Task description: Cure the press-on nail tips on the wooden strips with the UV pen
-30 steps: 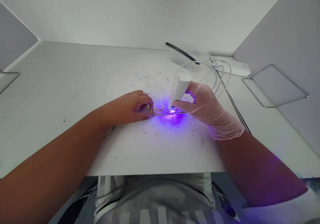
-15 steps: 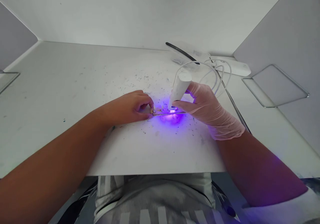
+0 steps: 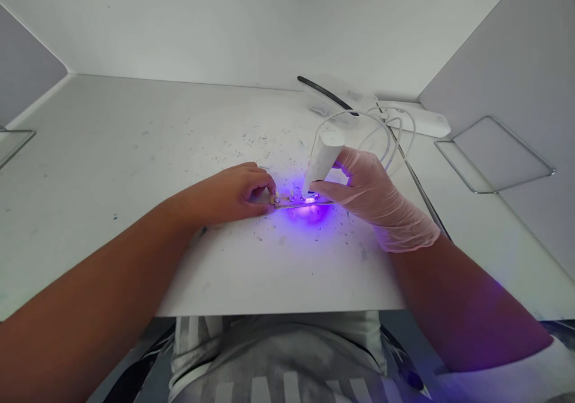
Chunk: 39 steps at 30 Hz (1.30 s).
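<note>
A narrow tan strip [image 3: 287, 201] with small shiny beads on it lies flat on the white table [image 3: 112, 151]. My bare left hand [image 3: 229, 192] is curled and pinches the strip's left end. My right hand [image 3: 375, 196], in a thin translucent glove, grips a white pen-shaped lamp [image 3: 321, 160] tilted tip-down over the strip's right part. The lamp throws violet light onto the strip and the table under it. A white cable [image 3: 359, 118] loops from the lamp's top toward the back.
A white power strip [image 3: 422, 121] and a black-edged flat tool [image 3: 326, 93] lie at the back right. Small dark shavings litter the table's middle. Wire frames [image 3: 494, 154] lean at the right panel and the left edge [image 3: 13, 142]. White walls close in behind.
</note>
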Motion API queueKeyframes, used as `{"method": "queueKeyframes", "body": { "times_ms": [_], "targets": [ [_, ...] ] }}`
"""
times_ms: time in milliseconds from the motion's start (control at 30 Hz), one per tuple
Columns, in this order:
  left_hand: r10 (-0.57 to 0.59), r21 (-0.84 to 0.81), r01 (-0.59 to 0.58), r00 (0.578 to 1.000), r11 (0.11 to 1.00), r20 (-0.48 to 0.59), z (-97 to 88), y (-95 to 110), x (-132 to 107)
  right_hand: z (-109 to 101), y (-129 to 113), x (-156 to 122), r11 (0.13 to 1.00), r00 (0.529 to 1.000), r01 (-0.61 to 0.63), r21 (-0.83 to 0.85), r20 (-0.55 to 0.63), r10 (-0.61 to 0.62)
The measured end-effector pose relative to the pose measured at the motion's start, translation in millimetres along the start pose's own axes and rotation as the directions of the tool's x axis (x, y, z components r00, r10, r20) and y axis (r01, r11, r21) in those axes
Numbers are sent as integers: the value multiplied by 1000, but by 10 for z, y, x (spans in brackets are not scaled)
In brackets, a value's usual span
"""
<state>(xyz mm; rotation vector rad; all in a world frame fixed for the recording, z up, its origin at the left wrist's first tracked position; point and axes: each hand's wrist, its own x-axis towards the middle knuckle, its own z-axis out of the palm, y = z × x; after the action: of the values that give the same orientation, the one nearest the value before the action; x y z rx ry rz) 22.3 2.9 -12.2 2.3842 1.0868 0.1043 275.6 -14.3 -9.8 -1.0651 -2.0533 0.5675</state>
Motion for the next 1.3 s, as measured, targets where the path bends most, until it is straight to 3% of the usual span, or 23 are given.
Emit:
{"method": "queueKeyframes", "body": {
  "times_ms": [1300],
  "targets": [
    [1,15,-1,1000,1000,-8,4,-14,5,5,14,-8,1000,1000,20,1,-9,-20]
  ]
}}
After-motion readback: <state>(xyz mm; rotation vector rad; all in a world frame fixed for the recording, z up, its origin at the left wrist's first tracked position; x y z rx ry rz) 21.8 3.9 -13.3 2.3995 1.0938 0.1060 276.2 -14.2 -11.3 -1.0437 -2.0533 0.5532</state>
